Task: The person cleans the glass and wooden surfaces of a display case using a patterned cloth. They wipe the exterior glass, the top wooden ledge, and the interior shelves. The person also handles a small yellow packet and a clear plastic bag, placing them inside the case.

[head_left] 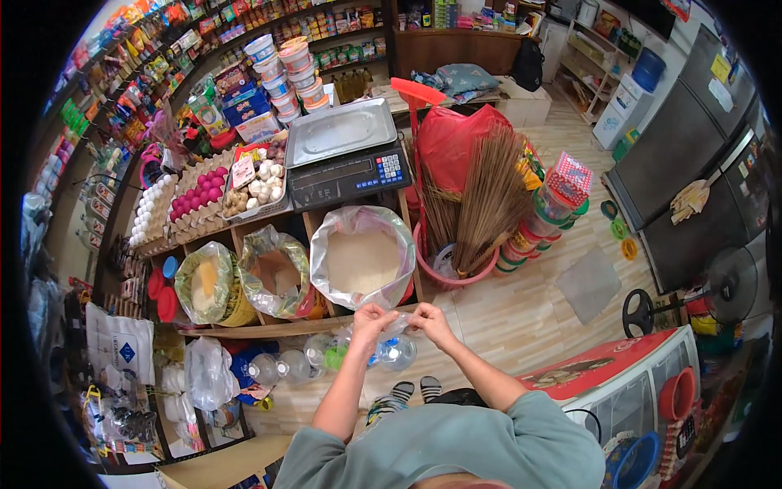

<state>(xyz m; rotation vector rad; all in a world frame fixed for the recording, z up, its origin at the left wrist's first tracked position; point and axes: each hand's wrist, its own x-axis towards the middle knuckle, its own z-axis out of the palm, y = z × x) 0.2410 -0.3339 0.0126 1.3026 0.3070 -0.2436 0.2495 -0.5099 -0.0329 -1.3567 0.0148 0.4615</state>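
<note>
Your hands both have their fingertips closed: the left hand (372, 319) and the right hand (432, 319) pinch a thin clear plastic bag (397, 323), which lies between them. Just beyond your hands sits a plastic-lined sack (323, 275) of pale grain, with a weighing scale (346, 147) farther past it. Clear plastic containers (295, 364) stand below and left of your hands; a pink basin (461, 282) holding stick brooms (490, 204) stands ahead, to their right.

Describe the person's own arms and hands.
The left hand and right hand are bare, without gloves. The forearms are uncovered too, with no watch visible at the wrists. Loose, short sleeves of a plain grey-green shirt cover the upper arms.
</note>
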